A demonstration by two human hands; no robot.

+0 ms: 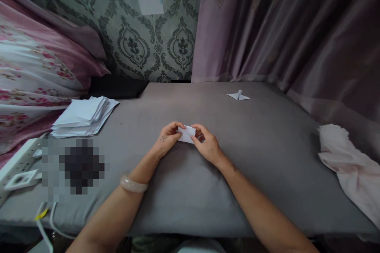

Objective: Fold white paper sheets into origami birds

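Observation:
A small white piece of folded paper (pixel 187 134) is held up between my two hands, above the grey cloth. My left hand (pixel 170 137) pinches its left edge between thumb and fingers. On the opposite edge, my right hand (pixel 207 142) grips the paper the same way, thumb in front and fingers partly hidden behind. Farther back to the right, a folded paper figure with spread points (pixel 239 95) rests on the cloth. A stack of white paper sheets (pixel 80 114) lies to the left of my hands.
Grey cloth (pixel 267 174) covers the surface. At left are a white power strip (pixel 20 166) with cables and a blurred-out dark patch. A dark flat item (pixel 117 87) lies behind the paper stack. Pale pink fabric (pixel 347 158) is bunched at right; curtains (pixel 237 27) hang behind.

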